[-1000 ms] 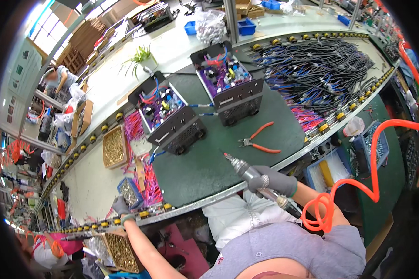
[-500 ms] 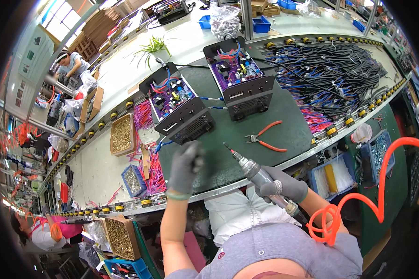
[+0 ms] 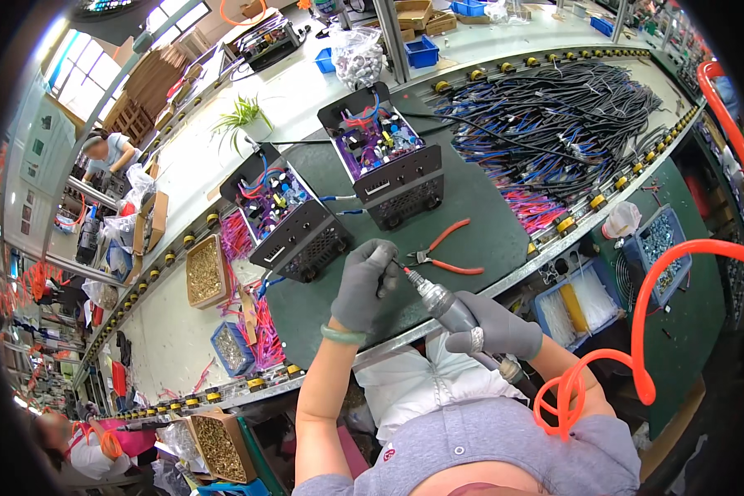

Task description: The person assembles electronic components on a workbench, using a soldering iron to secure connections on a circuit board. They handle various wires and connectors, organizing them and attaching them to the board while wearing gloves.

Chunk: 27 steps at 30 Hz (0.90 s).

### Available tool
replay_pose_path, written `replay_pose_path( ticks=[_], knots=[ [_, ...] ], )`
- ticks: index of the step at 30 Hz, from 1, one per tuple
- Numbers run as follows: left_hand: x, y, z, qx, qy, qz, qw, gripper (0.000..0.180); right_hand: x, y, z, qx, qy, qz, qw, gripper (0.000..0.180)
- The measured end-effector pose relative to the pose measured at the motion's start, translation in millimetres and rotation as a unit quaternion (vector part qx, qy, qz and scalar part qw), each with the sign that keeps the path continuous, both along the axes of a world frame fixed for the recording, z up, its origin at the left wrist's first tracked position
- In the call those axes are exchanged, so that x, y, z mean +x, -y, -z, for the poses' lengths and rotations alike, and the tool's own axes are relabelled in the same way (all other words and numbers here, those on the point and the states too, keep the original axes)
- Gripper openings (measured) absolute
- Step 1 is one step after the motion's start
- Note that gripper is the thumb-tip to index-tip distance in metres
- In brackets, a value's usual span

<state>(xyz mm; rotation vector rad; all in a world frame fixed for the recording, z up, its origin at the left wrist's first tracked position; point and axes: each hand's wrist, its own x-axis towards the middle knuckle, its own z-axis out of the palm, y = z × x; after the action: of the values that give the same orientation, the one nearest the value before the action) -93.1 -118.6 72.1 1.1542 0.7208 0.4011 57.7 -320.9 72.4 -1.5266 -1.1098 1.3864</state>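
Observation:
My right hand (image 3: 496, 325), in a grey glove, is wrapped round a silver-grey pneumatic screwdriver (image 3: 444, 304). Its bit points up and left over the green mat (image 3: 492, 240). At the bit's tip are the bent, closed fingers of my left hand (image 3: 366, 285), also gloved; whatever they pinch is too small to make out. Beyond my hands stand two open black device housings, a left one (image 3: 300, 248) and a right one (image 3: 399, 186), with circuit boards and wires exposed. Red-handled cutting pliers (image 3: 448, 252) lie on the mat, right of the screwdriver's tip.
A coiled orange air hose (image 3: 641, 331) runs along my right side. Black cables (image 3: 566, 124) are heaped at the right. To the left sit a carton of brass-coloured parts (image 3: 207, 273), a blue bin (image 3: 231, 349) and pink wires (image 3: 264, 331). Two people work farther left.
My left hand has moved right, away from the left housing, to the screwdriver's tip. The screwdriver stays in my right hand. The whole view has shifted slightly.

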Motion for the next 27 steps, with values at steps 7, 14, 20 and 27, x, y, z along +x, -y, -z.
replay_pose_path(
  ticks=[7,14,20,27],
  knots=[
    [17,9,1,0.024,-0.025,-0.013,0.999,0.022,15,11,-8,-0.095,-0.28,0.03,0.955,0.072],
    [26,4,-7,0.049,-0.094,-0.009,0.994,0.023,24,-1,-2,0.008,0.163,-0.005,0.987,0.077],
    [39,-1,1,0.026,-0.089,-0.028,0.995,0.027,25,-3,-1,-0.039,-0.084,0.033,0.995,0.062],
    [46,-9,-13,0.126,-0.116,0.011,0.985,0.032,32,-8,-6,-0.007,0.182,0.007,0.983,0.079]
  ],
)
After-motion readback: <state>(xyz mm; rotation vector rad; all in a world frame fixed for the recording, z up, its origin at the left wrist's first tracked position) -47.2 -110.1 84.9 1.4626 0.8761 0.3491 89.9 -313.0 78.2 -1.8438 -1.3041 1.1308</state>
